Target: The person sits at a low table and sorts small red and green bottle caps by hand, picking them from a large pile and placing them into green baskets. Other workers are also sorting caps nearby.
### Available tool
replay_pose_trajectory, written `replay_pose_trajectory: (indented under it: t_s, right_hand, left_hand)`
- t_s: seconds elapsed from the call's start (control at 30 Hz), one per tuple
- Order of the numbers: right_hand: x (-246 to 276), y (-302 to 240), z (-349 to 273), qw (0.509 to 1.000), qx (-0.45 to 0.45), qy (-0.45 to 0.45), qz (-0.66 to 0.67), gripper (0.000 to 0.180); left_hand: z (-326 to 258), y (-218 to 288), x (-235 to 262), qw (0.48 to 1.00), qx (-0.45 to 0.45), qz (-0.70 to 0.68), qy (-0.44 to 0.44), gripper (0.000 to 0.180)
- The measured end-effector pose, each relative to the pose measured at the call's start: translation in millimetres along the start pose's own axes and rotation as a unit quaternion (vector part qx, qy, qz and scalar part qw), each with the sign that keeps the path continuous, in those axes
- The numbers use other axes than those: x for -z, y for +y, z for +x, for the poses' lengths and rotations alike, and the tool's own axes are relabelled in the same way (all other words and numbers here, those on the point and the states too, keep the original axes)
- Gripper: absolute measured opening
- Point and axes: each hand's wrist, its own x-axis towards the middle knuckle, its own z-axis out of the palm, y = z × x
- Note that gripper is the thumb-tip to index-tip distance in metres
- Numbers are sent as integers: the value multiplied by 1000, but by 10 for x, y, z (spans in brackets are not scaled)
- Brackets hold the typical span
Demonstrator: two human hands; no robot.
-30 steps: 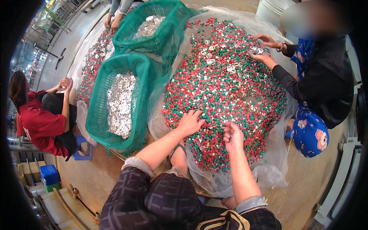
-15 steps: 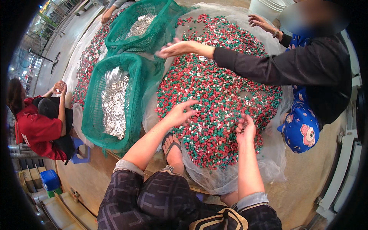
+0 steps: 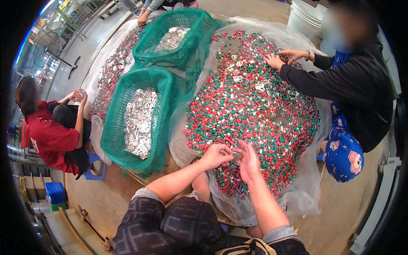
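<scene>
My left hand (image 3: 219, 155) is closed in a pinch at a few small metal buckle-like pieces (image 3: 236, 155). Those pieces sit between its fingertips and the palm side of my right hand (image 3: 249, 162), which cups them with its longer fingers stretched upward. How the fingers share the pieces is partly hidden. Both hands are over the near part of a wide heap of small red, green and white pebble-like chips (image 3: 250, 110). Several pale metal pieces (image 3: 259, 86) lie loose on the heap's far part.
Left of the heap stands a green netted basket (image 3: 163, 114) of silvery metal pieces, with another such basket (image 3: 144, 55) behind. A co-worker in a black sleeve (image 3: 327, 83) reaches in from the right; one in red (image 3: 55, 136) sits left. White buckets (image 3: 304, 19) stand at the back.
My two hands have come together from apart, the left moving right and the right moving left. The black-sleeved co-worker's arm has drawn back from the baskets to the heap, where more metal pieces now lie.
</scene>
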Motion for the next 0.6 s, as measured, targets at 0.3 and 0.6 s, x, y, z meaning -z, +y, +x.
replay_pose_trajectory:
  t_s: [0.3,0.6]
  right_hand:
    - [138,-226,32,997,26,-10,-75,42]
    - [830,-697,107,898,153,84,-403,28]
  left_hand:
    - [249,974,1122,981,-93,157,63,14]
    - [600,1103,846,967,-151,182,-95,42]
